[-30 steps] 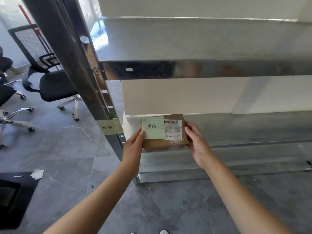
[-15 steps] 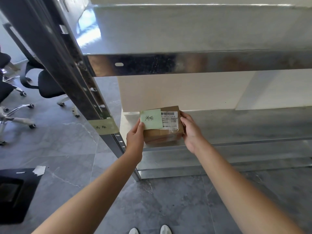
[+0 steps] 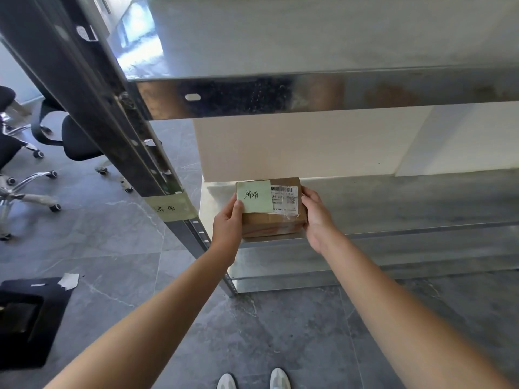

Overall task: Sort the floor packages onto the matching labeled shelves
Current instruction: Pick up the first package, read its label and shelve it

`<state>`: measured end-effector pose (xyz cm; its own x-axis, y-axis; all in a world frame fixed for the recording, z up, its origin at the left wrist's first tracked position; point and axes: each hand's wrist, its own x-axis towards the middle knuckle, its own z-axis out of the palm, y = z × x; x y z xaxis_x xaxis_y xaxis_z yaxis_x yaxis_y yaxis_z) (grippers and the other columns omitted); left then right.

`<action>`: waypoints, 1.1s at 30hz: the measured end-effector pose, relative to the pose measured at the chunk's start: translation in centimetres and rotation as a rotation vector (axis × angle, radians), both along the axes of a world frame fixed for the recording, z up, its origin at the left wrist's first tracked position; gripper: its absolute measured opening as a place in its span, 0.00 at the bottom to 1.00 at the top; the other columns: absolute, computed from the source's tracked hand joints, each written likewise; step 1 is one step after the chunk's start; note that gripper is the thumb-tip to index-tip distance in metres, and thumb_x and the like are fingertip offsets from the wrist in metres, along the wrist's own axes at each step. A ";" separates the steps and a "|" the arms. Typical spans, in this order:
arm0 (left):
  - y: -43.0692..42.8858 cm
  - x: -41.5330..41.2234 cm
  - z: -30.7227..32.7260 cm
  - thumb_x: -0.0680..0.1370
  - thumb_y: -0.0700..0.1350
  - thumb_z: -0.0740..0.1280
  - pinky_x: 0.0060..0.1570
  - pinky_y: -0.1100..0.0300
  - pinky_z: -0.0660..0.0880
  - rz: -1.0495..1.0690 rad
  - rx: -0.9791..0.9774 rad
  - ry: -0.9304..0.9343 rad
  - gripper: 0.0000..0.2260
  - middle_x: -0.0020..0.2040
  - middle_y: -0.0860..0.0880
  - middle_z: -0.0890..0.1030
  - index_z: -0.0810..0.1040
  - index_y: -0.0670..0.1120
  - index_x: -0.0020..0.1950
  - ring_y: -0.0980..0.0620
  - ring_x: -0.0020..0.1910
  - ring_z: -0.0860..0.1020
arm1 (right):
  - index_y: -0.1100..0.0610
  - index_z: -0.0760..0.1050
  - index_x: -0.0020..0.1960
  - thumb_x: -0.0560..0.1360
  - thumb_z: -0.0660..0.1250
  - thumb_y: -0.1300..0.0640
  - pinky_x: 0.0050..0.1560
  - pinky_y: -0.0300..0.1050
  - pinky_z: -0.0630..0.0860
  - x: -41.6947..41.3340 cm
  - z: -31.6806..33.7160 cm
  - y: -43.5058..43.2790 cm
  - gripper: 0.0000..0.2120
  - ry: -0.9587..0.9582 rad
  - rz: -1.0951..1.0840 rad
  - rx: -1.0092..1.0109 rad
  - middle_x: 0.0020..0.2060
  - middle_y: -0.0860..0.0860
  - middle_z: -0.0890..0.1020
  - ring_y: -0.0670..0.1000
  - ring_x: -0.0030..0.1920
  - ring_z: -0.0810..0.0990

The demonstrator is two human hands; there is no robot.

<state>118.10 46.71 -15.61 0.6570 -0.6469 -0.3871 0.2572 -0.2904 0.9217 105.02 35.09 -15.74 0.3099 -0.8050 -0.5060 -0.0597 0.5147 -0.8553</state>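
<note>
Package (image 3: 273, 224): at the shelf's (image 3: 393, 204) front-left corner.
Left hand (image 3: 227, 230): your fingers clasp its left end.
Right hand (image 3: 317, 217): clasps the right end.

A single wide-angle camera rides on the person's head, facing forward and tilted steeply down. It stands close to the metal rack (image 3: 280, 284): the upper shelf (image 3: 309, 91) spans the top of the view, the lower shelf (image 3: 407, 203) lies mid-frame within arm's reach, the post (image 3: 84, 94) slants across the left. The shoes (image 3: 252, 380) show at the bottom edge, office chairs (image 3: 78, 141) far left
</note>
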 end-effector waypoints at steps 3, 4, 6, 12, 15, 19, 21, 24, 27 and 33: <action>-0.3 0.0 0.1 0.86 0.49 0.56 0.48 0.67 0.70 -0.030 0.022 -0.033 0.17 0.60 0.54 0.78 0.72 0.55 0.75 0.60 0.53 0.76 | 0.47 0.74 0.67 0.85 0.52 0.57 0.72 0.59 0.68 -0.1 -0.1 0.3 0.17 0.022 0.024 -0.032 0.63 0.51 0.81 0.55 0.66 0.77; -0.4 0.1 0.1 0.86 0.49 0.55 0.51 0.65 0.69 -0.039 0.033 -0.042 0.17 0.61 0.54 0.77 0.72 0.54 0.75 0.56 0.55 0.75 | 0.48 0.74 0.68 0.85 0.52 0.56 0.72 0.58 0.68 -0.2 -0.2 0.4 0.17 0.041 0.033 -0.051 0.65 0.51 0.80 0.55 0.67 0.77; -0.5 0.3 0.3 0.86 0.49 0.54 0.54 0.60 0.68 -0.065 0.059 -0.072 0.18 0.60 0.53 0.77 0.72 0.53 0.75 0.53 0.58 0.74 | 0.50 0.73 0.71 0.85 0.53 0.55 0.68 0.51 0.72 -0.6 0.0 0.5 0.17 0.081 0.046 -0.092 0.65 0.51 0.80 0.53 0.67 0.76; -0.9 0.2 1.1 0.86 0.47 0.51 0.61 0.55 0.69 -0.234 0.188 -0.334 0.18 0.65 0.47 0.75 0.68 0.45 0.74 0.47 0.61 0.73 | 0.57 0.73 0.71 0.84 0.57 0.59 0.54 0.31 0.73 -1.7 1.8 1.5 0.17 0.245 0.072 -0.325 0.61 0.50 0.77 0.49 0.63 0.76; -0.7 -1.0 1.6 0.86 0.49 0.49 0.78 0.46 0.56 -0.324 0.266 -0.519 0.24 0.80 0.39 0.58 0.54 0.38 0.79 0.41 0.79 0.56 | 0.57 0.69 0.74 0.84 0.57 0.57 0.76 0.51 0.63 -2.0 2.7 2.1 0.19 0.343 0.110 -0.473 0.74 0.56 0.68 0.54 0.77 0.63; -0.2 -3.0 3.5 0.86 0.49 0.48 0.79 0.56 0.39 -0.419 0.224 -0.781 0.28 0.83 0.45 0.41 0.41 0.40 0.82 0.49 0.81 0.38 | 0.57 0.66 0.76 0.84 0.56 0.57 0.80 0.52 0.50 -3.0 3.9 3.0 0.21 0.450 0.126 -0.576 0.79 0.52 0.62 0.52 0.81 0.49; -0.1 -4.0 4.2 0.87 0.50 0.48 0.78 0.57 0.37 -0.478 0.147 -0.873 0.28 0.83 0.46 0.41 0.41 0.42 0.82 0.51 0.81 0.37 | 0.56 0.64 0.77 0.85 0.55 0.56 0.79 0.49 0.48 -3.8 4.5 3.5 0.21 0.478 0.119 -0.603 0.79 0.51 0.61 0.51 0.81 0.48; -0.3 -5.7 5.0 0.86 0.49 0.46 0.78 0.58 0.36 -0.598 0.074 -1.007 0.26 0.83 0.47 0.41 0.41 0.43 0.82 0.53 0.80 0.37 | 0.54 0.64 0.78 0.85 0.54 0.57 0.79 0.49 0.50 -5.6 5.0 4.8 0.21 0.444 0.039 -0.611 0.80 0.52 0.60 0.49 0.81 0.49; -1.0 -8.1 6.0 0.86 0.48 0.45 0.80 0.53 0.38 -0.719 0.053 -1.146 0.26 0.83 0.47 0.40 0.40 0.43 0.82 0.52 0.81 0.36 | 0.54 0.64 0.77 0.85 0.54 0.58 0.79 0.50 0.55 -8.7 5.8 6.0 0.21 0.411 -0.106 -0.612 0.79 0.53 0.60 0.49 0.80 0.54; -2.6 -15.1 7.8 0.86 0.51 0.44 0.80 0.52 0.38 -0.922 -0.036 -1.253 0.27 0.82 0.47 0.35 0.37 0.44 0.81 0.51 0.80 0.33 | 0.56 0.64 0.77 0.85 0.54 0.58 0.79 0.52 0.54 -18.0 7.3 7.2 0.21 0.514 -0.318 -0.631 0.78 0.55 0.61 0.52 0.80 0.55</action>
